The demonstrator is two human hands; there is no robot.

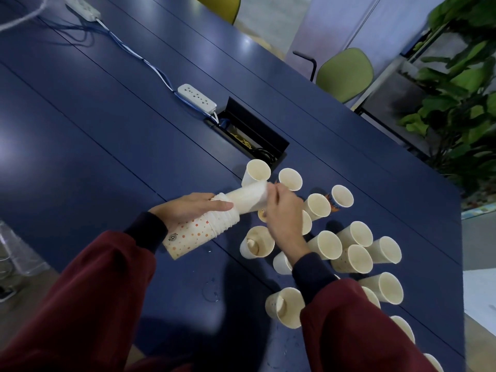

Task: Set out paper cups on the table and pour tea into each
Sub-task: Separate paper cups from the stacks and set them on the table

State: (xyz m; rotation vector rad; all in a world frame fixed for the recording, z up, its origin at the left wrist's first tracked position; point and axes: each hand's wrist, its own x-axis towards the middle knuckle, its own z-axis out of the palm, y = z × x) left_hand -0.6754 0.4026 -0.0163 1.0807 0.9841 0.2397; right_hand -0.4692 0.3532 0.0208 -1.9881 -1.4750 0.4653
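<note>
Spotter: Left hand (188,208), what is it doing?
Logger: Wrapping its grip round a stack of cups (204,232), fingers curling over it. The stack is lying tilted just above the worktop (107,143), dotted base pointing toward the person, white end pointing away.
Spotter: Right hand (281,218)?
Logger: Reaching across to that white end. Its fingertips (271,193) are pinching the rim of the outermost cup (249,198). Blur is hiding finer detail of that grip.
Spotter: Cups on the worktop?
Logger: Loose cups (351,261) are standing upright in a cluster on the right part, several touching, some hiding under the right sleeve (362,331). Droplets (212,291) are glinting near the front edge. A power strip (196,99) is lying well beyond, beside an open cable box (255,140).
</note>
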